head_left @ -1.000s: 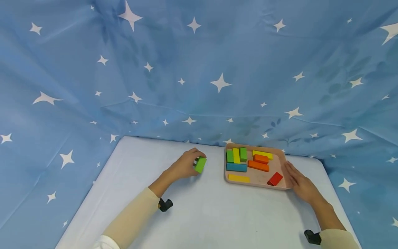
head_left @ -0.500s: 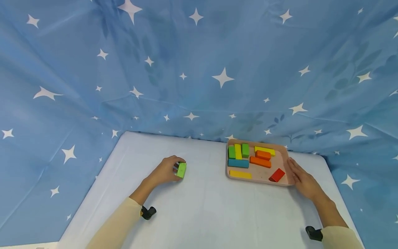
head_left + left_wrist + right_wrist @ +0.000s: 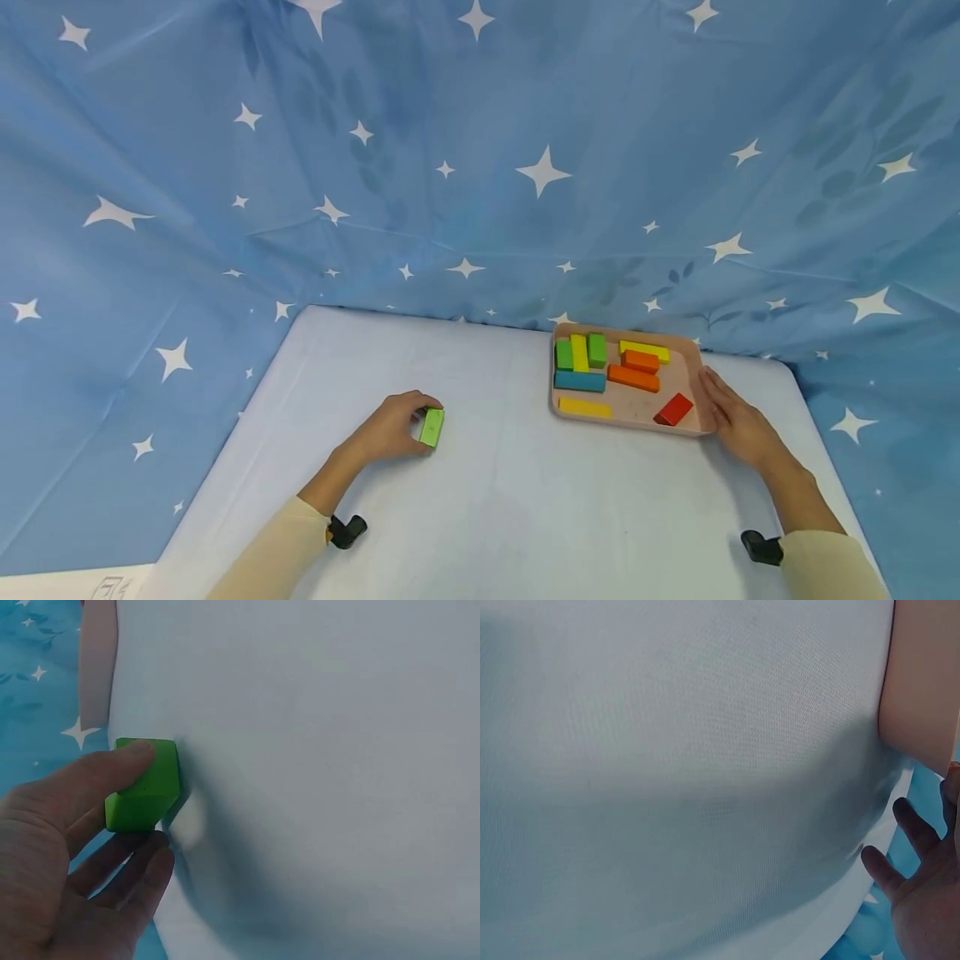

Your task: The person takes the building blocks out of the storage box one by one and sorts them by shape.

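Observation:
In the head view my left hand point(image 3: 386, 429) pinches a green block point(image 3: 432, 427) over the left-middle of the white table. The left wrist view shows the thumb on one face of this block point(image 3: 154, 784), with other fingers beneath or behind it. My right hand point(image 3: 746, 429) lies against the right end of a shallow pink tray point(image 3: 630, 412), fingers mostly straight. In the right wrist view, two fingers are spread apart near the tray's corner point(image 3: 922, 697). Inside the tray are a red block point(image 3: 673, 409), a blue block point(image 3: 579, 381) and several green, yellow and orange blocks.
The tray stands near the back edge of the white-covered table point(image 3: 495, 500). A blue curtain point(image 3: 420, 150) with white stars hangs behind and at both sides. A black wrist camera point(image 3: 347, 532) sits under the left sleeve; another camera point(image 3: 761, 547) is at the right.
My left hand has carried the green block leftward, away from the tray, and slightly nearer. My right hand stays at the tray's end. The head view has tilted slightly up or down, shifting the scene.

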A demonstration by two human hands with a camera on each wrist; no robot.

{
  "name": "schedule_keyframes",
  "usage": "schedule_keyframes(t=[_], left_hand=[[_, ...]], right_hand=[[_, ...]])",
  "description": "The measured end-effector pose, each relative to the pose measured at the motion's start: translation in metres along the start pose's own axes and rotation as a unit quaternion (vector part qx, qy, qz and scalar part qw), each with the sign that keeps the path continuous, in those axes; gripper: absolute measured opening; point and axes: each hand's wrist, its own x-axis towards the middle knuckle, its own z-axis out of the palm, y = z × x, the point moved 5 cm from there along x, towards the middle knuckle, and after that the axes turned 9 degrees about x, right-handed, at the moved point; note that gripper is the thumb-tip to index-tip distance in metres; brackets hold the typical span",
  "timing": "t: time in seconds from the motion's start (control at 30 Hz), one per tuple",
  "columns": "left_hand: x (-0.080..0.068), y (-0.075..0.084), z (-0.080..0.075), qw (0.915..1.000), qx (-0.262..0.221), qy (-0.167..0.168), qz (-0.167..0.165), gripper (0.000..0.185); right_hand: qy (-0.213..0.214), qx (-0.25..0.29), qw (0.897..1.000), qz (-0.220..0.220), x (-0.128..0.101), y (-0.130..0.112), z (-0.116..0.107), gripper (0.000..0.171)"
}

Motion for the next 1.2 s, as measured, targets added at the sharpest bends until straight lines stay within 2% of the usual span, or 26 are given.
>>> schedule_keyframes(t=[0.37,0.87,1.07,1.2], left_hand=[[-0.0009,-0.0040,0.0010,0.9996,0.021,0.001,-0.021,0.066],[0.0000,-0.0063,0.0032,0.9994,0.033,0.005,-0.011,0.066],[-0.0001,-0.0061,0.0038,0.9991,0.042,-0.007,-0.001,0.070],[-0.0001,-0.0053,0.0034,0.9986,0.046,-0.026,-0.003,0.076]], right_hand=[[0.008,-0.006,1.000,-0.004,0.0043,0.0019,0.0005,0.063],[0.004,0.001,1.000,0.002,0.0016,0.0034,-0.0002,0.063],[0.005,0.004,1.000,-0.001,0.0007,0.0025,-0.0006,0.063],[0.006,0.006,1.000,-0.004,0.0005,0.0013,-0.0009,0.062]])
